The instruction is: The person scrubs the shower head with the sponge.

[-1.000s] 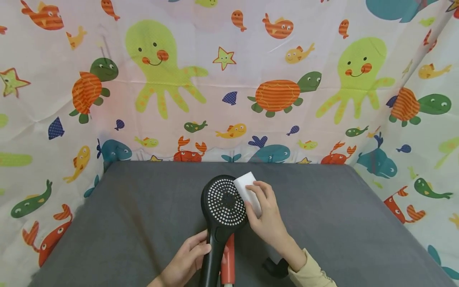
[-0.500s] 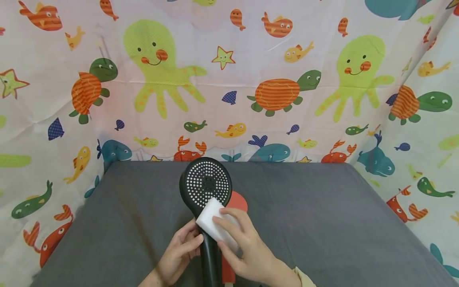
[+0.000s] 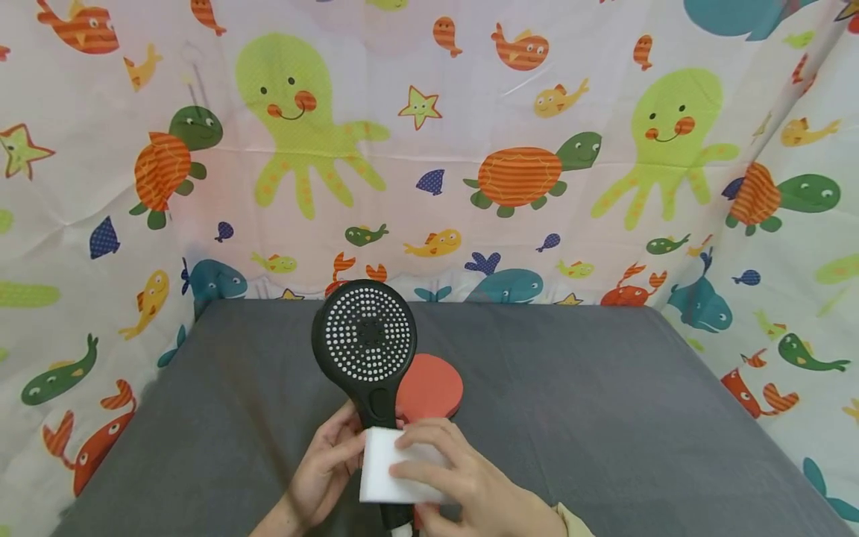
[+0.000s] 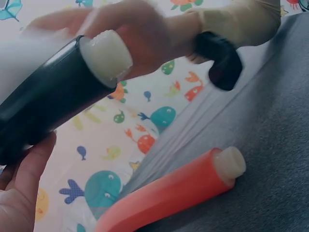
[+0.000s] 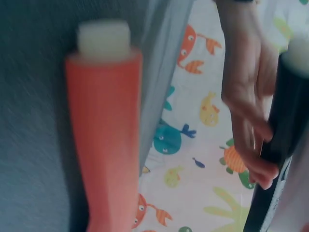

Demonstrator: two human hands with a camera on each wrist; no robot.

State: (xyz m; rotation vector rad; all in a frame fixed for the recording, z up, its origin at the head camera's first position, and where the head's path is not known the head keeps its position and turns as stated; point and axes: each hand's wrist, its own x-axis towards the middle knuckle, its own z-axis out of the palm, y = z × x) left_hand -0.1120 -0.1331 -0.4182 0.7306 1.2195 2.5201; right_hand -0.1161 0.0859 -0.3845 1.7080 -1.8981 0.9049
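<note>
A black shower head (image 3: 365, 335) is held up, tilted, its dotted spray face towards the head camera. My left hand (image 3: 315, 470) grips its handle from the left side. In my right hand (image 3: 479, 485) is a white sponge (image 3: 382, 470), pinched between fingers and thumb and lying across the black handle. The left wrist view shows the handle's pale threaded end (image 4: 113, 53); there the sponge and right hand are blurred. An orange-red shower head (image 3: 429, 388) lies on the table behind, partly hidden by the hands and sponge. Its handle (image 5: 106, 130) fills the left of the right wrist view.
A grey cloth covers the table (image 3: 570, 403). Behind and at both sides hangs a white curtain (image 3: 403, 194) printed with sea animals. A dark curved piece (image 4: 222, 60) sits at the right wrist, below a light sleeve (image 4: 241, 21).
The black shower head has moved left and upward with my left hand. The sponge has gone from the right edge of the spray face down to the handle, uncovering the orange-red head.
</note>
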